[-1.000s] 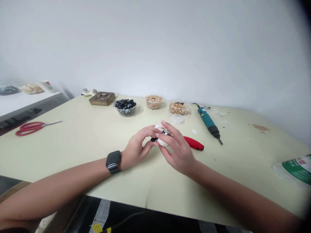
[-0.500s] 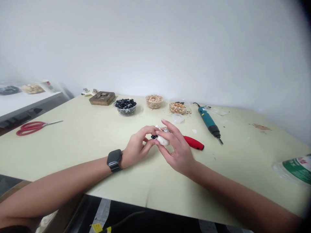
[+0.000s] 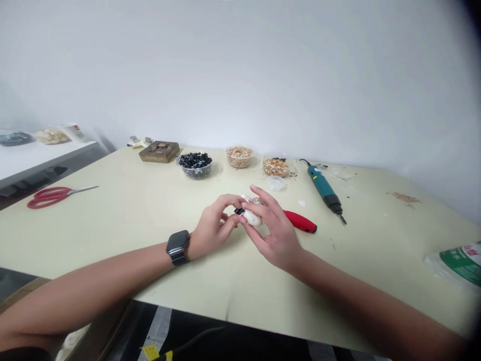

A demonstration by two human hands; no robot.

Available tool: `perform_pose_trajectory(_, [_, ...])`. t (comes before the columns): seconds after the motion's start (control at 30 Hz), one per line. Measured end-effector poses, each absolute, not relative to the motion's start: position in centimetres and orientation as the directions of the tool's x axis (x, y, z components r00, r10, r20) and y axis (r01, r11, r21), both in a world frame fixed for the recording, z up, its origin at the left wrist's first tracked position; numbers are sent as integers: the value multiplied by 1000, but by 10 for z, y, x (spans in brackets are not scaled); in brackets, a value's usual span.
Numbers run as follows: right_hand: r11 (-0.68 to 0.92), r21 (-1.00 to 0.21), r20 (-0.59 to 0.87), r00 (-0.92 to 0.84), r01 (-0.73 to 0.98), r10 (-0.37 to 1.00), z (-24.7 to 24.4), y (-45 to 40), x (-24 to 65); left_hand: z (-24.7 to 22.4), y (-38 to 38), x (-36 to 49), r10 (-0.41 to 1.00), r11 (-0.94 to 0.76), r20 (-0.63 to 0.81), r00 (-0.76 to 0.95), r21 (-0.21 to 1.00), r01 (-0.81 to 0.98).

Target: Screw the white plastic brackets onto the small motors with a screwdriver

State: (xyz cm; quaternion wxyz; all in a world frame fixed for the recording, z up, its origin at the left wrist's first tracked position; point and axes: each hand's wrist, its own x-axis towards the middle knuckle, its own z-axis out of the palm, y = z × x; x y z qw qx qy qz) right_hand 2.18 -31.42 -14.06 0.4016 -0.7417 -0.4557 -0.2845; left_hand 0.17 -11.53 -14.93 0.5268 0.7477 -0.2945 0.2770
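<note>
My right hand point(image 3: 278, 235) is closed around a small white rounded object point(image 3: 252, 217), gripping it between thumb and fingers; its index finger is raised. From the other side my left hand point(image 3: 211, 223), with a black watch on the wrist, pinches a small shiny black piece point(image 3: 239, 211) against the white object's left end. Whether the two are joined I cannot tell, as fingertips cover the contact. A red handle point(image 3: 300, 221) with a black end lies on the table just behind my right hand; its other end is hidden.
Clear bowls of black pieces point(image 3: 195, 166), pale bits point(image 3: 239, 157) and orange-brown bits point(image 3: 275, 167) line the back, near a small clear lid point(image 3: 276, 183). A wooden block point(image 3: 159, 152) and red scissors point(image 3: 50, 196) are left. A teal rotary tool point(image 3: 325, 190) and a green-labelled bottle point(image 3: 460, 263) are right.
Both hands keep almost the same hold on the white object and the black piece. The whole view has shifted very slightly.
</note>
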Motion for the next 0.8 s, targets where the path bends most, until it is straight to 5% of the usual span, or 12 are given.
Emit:
perform_pose_trajectory(0.2, [-279,-365,746,458,888,483,-141,-316,22,-148,-116,2,-137,-195,640,756,730,-654])
perform_pose_trajectory(0.8, [-256,-399,718,473,881,510,-141,-317,25,-150,-114,2,-126,-276,695,708,660,-698])
